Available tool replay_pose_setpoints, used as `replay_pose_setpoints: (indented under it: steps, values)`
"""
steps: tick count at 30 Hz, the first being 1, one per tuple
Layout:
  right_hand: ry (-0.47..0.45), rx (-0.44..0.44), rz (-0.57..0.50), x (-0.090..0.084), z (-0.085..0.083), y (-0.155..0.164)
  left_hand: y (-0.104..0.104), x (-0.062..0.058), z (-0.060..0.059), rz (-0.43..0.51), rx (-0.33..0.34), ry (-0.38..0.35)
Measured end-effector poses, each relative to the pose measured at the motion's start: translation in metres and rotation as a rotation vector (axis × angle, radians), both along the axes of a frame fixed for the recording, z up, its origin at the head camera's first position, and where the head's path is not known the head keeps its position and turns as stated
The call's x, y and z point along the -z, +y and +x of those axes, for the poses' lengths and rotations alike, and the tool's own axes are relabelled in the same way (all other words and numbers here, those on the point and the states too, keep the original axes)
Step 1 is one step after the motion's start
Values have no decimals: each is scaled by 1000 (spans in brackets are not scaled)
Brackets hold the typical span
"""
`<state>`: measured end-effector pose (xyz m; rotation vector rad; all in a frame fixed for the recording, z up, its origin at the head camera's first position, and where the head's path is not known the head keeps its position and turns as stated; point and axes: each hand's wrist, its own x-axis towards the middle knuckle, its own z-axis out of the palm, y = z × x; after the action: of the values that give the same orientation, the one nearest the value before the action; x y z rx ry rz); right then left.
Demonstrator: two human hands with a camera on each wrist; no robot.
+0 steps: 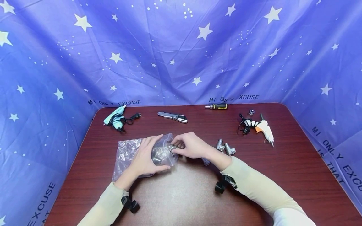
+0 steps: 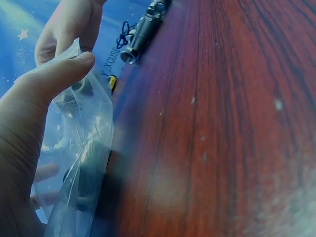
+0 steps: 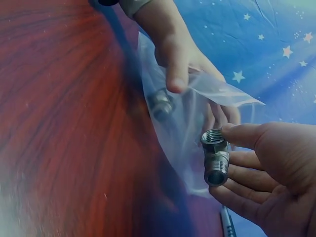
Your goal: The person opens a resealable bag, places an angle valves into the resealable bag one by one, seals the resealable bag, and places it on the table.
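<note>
Left hand (image 1: 145, 157): thumb and fingers curled round the mouth of a clear plastic bag (image 1: 127, 153), holding it open on the near-centre of the dark red table (image 1: 282, 175). At least one threaded metal fitting (image 3: 161, 103) already lies inside the bag.

Right hand (image 1: 190, 146): pinches a metal elbow pipe fitting (image 3: 215, 157) between thumb and fingertips, at the bag's opening, just right of the left hand; the fitting has not yet cleared the mouth.

Loose stock: two further elbow fittings (image 1: 225, 147) stand on the table just right of the right wrist, outside the bag. A smaller metal piece (image 1: 205, 161) shows beneath that wrist; kind cannot be told.

Progress, as judged: bagging partly done, with one piece at the mouth and at least two left on the table.

Far edge, left to right: teal glue gun (image 1: 116, 118) with coiled cord, utility knife (image 1: 173, 117), stubby screwdriver (image 1: 216, 106), small metal nut (image 1: 251, 112), white glue gun (image 1: 263, 128).

Surround: blue star-print cloth (image 1: 181, 50).
</note>
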<state>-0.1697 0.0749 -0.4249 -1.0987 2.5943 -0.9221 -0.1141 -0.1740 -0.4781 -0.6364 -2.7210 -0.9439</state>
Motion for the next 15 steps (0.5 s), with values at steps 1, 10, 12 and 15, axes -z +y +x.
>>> replay_pose_setpoints:
  steps: [1, 10, 12, 15]
  values:
    - [-6, -4, -2, 1, 0, -3, 0, 0, 0, 0, -1, -3]
    - [-25, -18, -14, 14, 5, -26, 0, 0, -1, -8, -3, -11]
    - [-22, -12, 2, 16, 6, -30, 0, 0, -1, -8, -2, -8]
    - [-17, 2, 22, 19, 7, -35, 0, 0, -1, -2, 2, -4]
